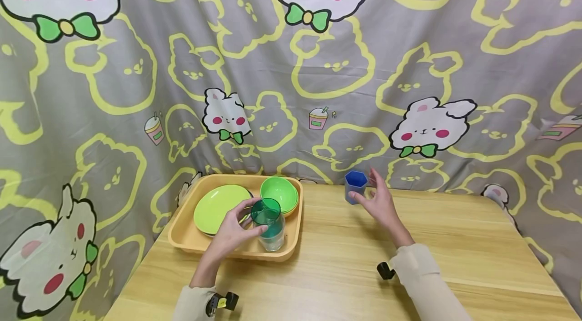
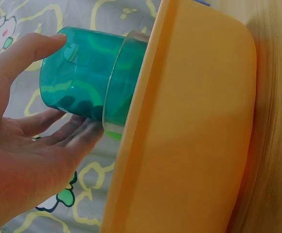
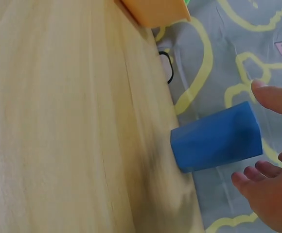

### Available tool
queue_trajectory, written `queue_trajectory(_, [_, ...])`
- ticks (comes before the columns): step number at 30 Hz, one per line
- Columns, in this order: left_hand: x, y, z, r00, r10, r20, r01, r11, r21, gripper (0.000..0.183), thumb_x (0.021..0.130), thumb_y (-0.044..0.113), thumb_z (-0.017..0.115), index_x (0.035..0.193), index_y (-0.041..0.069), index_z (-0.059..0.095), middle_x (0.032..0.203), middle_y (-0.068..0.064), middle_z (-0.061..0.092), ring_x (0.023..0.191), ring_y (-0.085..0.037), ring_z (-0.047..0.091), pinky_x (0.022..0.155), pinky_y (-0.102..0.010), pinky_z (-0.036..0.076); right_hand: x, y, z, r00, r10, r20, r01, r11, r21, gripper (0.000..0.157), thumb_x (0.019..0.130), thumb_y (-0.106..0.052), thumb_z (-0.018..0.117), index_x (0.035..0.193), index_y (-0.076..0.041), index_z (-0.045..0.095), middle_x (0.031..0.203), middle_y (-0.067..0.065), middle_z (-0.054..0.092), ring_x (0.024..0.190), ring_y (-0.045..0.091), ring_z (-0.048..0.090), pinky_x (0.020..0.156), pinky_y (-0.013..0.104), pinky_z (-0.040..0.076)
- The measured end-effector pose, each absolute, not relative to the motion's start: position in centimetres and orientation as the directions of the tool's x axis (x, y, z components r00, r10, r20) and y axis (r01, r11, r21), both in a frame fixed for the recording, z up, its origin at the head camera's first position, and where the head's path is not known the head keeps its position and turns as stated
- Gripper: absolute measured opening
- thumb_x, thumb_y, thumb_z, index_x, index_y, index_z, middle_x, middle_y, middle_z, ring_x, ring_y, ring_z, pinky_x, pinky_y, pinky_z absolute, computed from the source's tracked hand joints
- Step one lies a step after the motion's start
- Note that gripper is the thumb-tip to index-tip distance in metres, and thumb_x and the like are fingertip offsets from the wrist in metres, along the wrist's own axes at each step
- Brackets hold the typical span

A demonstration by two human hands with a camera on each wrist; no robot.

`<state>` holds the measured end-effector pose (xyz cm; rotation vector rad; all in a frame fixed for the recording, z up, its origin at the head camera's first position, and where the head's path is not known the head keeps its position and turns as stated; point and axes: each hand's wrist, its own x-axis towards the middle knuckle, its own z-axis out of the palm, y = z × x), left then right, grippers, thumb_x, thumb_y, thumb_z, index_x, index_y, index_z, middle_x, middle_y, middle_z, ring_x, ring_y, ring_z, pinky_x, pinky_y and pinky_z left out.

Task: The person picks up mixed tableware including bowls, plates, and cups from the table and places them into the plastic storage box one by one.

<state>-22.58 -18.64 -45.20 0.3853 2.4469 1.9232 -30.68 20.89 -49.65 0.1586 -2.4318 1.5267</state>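
My left hand (image 1: 236, 230) holds a translucent teal cup (image 2: 80, 73) near its rim, thumb on one side and fingers on the other. The teal cup's lower part is nested in a clear cup (image 1: 274, 244), whose base is hidden by the tray wall in the left wrist view. Both are at the front right corner of an orange tray (image 1: 195, 249). A blue six-sided cup (image 3: 216, 138) stands upright on the table near its back edge. Around it, my right hand (image 1: 381, 203) has thumb and fingers spread, with a gap to the cup in the right wrist view.
Inside the tray lie a lime-green plate (image 1: 220, 207) on the left and stacked green bowls (image 1: 278, 192) at the back right. The tray rests on the left of a wooden table (image 1: 336, 260). A patterned curtain (image 1: 273, 73) hangs right behind the table.
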Motion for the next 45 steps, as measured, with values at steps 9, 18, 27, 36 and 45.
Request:
queue_trajectory(9, [-22.4,-19.0,-45.4,-0.972,0.199,0.125,0.167,0.209,0.964,0.073,0.078,-0.003,0.086,0.143,0.000,0.054,0.146,-0.022,0.051,0.138,-0.040,0.047,0.114,-0.045,0.039,-32.0,20.9,-50.3,-0.989,0.032,0.144,-0.122,0.363,-0.924,0.101,0.091,-0.020,0.081,0.163,-0.001,0.013,0.163,0.027,0.025,0.148,0.044,0.030,0.118,0.054,0.033])
queue_trajectory(18, [-22.3,-18.9,-45.9,-0.970,0.213,0.114,0.154,0.185,0.971,0.074,0.078,-0.004,0.086,0.144,-0.002,0.052,0.147,-0.023,0.050,0.139,-0.041,0.046,0.114,-0.046,0.038,-32.3,20.9,-51.4,-0.992,0.037,0.118,-0.097,0.356,-0.929,0.096,0.090,-0.018,0.081,0.160,0.004,0.019,0.158,0.033,0.030,0.145,0.048,0.033,0.117,0.056,0.035])
queue_trajectory(27, [-22.1,-19.0,-45.9,-0.970,0.210,0.122,0.160,0.176,0.971,0.075,0.078,-0.003,0.087,0.145,-0.002,0.052,0.149,-0.023,0.049,0.140,-0.042,0.045,0.112,-0.040,0.040,-32.6,20.7,-51.6,-0.992,0.050,0.112,-0.088,0.347,-0.934,0.089,0.090,-0.016,0.081,0.157,0.006,0.027,0.152,0.033,0.038,0.141,0.048,0.040,0.114,0.056,0.039])
queue_trajectory(36, [-22.7,-18.8,-45.4,-0.972,0.201,0.123,0.160,0.178,0.971,0.074,0.078,-0.002,0.087,0.145,0.001,0.054,0.150,-0.021,0.048,0.140,-0.039,0.046,0.113,-0.044,0.040,-33.2,20.8,-51.1,-0.989,0.073,0.128,-0.099,0.314,-0.944,0.081,0.092,-0.014,0.079,0.153,0.009,0.032,0.148,0.035,0.042,0.139,0.047,0.042,0.113,0.052,0.042])
queue_trajectory(45, [-22.7,-18.9,-45.3,-0.973,0.200,0.115,0.152,0.181,0.972,0.075,0.079,-0.001,0.087,0.146,0.000,0.052,0.151,-0.021,0.049,0.140,-0.039,0.046,0.113,-0.045,0.039,-33.0,20.7,-51.2,-0.988,0.069,0.137,-0.108,0.318,-0.942,0.078,0.091,-0.016,0.081,0.151,0.007,0.036,0.148,0.034,0.044,0.138,0.047,0.045,0.111,0.053,0.044])
